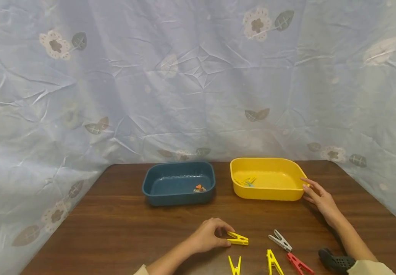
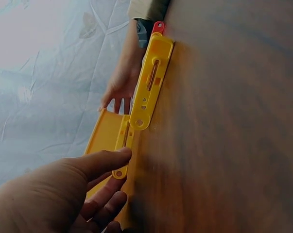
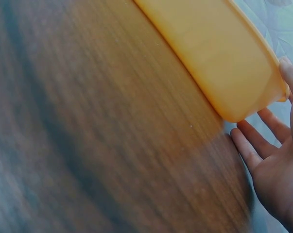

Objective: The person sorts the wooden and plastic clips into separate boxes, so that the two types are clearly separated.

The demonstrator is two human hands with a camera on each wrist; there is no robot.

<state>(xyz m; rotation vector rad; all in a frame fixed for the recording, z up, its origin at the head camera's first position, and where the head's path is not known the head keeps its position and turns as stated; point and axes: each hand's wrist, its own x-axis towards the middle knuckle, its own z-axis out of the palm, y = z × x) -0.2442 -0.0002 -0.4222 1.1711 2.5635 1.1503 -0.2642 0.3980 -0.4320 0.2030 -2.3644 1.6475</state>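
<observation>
My left hand (image 1: 209, 236) pinches a yellow clothespin (image 1: 240, 239) by its handle ends, between thumb and fingers, low over the table. In the left wrist view the thumb lies on this clothespin (image 2: 122, 169), and another yellow clothespin (image 2: 153, 82) appears nearer. At the front right corner of the yellow basin (image 1: 270, 194), my right hand (image 1: 322, 202) touches the rim and outer wall with fairly straight, spread fingers. Several loose clothespins lie in front: yellow ones (image 1: 235, 266) (image 1: 272, 262), a grey one (image 1: 281, 241) and a red one (image 1: 299, 263).
A blue basin (image 1: 180, 199) stands left of the yellow one and holds a few small pieces, one orange (image 1: 198, 186). Small yellow and blue clips (image 1: 246, 181) lie inside the yellow basin. A black perforated object (image 1: 335, 261) is beside the right forearm. A patterned curtain (image 1: 198, 95) hangs behind.
</observation>
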